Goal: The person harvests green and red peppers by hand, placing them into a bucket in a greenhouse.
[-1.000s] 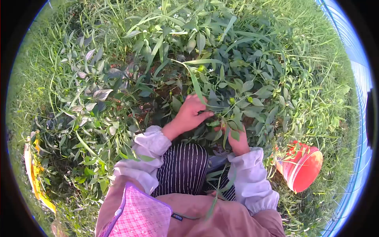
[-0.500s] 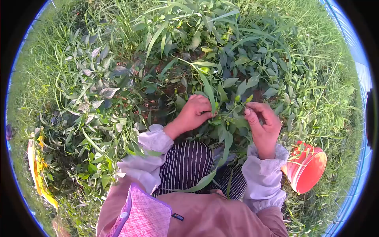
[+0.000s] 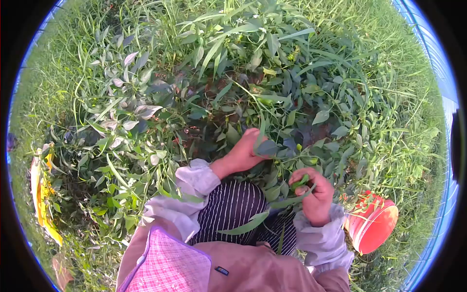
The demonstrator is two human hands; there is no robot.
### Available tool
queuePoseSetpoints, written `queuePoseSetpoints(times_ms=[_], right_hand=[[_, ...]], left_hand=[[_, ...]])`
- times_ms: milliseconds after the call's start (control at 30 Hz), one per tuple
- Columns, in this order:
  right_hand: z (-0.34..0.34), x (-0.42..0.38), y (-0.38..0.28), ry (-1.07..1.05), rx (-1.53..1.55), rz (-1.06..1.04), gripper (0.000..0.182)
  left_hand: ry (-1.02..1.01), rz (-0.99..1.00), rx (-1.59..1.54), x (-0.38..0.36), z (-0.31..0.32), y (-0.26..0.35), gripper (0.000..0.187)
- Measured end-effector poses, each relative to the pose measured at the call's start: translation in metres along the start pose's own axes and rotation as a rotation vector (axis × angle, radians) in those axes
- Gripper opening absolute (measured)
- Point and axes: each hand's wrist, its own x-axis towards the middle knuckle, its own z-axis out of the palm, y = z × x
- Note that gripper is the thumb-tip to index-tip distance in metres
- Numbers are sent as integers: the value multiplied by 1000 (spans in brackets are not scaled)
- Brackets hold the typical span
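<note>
My left hand (image 3: 244, 152) is in the leaves of a green plant (image 3: 272, 168) in front of my knees, its fingertips partly hidden behind a leaf; what it holds cannot be made out. To its right and a little nearer my body, my right hand (image 3: 314, 194) is curled with a small green pepper (image 3: 299, 182) between thumb and fingers. A long grass blade passes by that hand. A small yellow-green pepper (image 3: 299, 147) shows among the leaves between the two hands.
A red bucket (image 3: 374, 226) lies tilted in the grass at the right, its opening facing me. Something yellow (image 3: 43, 199) lies at the far left. Weeds and leafy plants (image 3: 141, 114) surround me. My striped knees (image 3: 228, 209) are just below my hands.
My right hand has moved down and toward my body, away from the stems, and its fingers have curled round a green pepper. My left hand has shifted slightly right and down.
</note>
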Motion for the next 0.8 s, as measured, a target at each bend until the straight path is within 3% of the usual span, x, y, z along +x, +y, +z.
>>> queuePoseSetpoints(times_ms=[67, 100, 167, 233, 267, 333, 400, 500, 567, 667, 733, 767, 800], right_hand=[[-11, 0, -16, 38, 415, -111, 19], [-17, 9, -21, 38, 415, -111, 19], [-31, 49, -26, 128, 725, -47, 18], [-36, 97, -2, 97, 570, 141, 15], [-24, 120, 7, 107, 252, 189, 13], [12, 159, 36, 33, -534, 37, 22], [43, 176, 50, 90, -1015, -124, 26], [52, 189, 79, 86, -1114, -90, 27], [48, 176, 88, 95, -868, -104, 28], [44, 147, 89, 119, -553, 72, 37], [46, 128, 117, 140, -203, -35, 42], [52, 117, 97, 124, 55, 97, 38], [57, 109, 102, 106, 151, 40, 35]], left_hand=[[46, -9, -7, 3, -2, 6, 16], [-34, 81, 58, 4, -8, 12, 15], [-120, 168, 122, 0, -12, 16, 13], [-234, 97, 115, 2, -15, 16, 15], [-227, 102, 127, 3, -17, 17, 15], [-267, 64, 133, 1, -17, 17, 16], [-239, 88, 154, -2, -18, 18, 14], [-254, 121, 162, -2, -23, 17, 17], [-239, 81, 42, -5, -27, 16, 18], [-163, 67, -148, -3, -35, 16, 19], [202, -616, -840, 8, -40, 19, 22], [247, -737, -865, 18, -47, 18, 25], [197, -702, -656, 23, -48, 11, 25]])
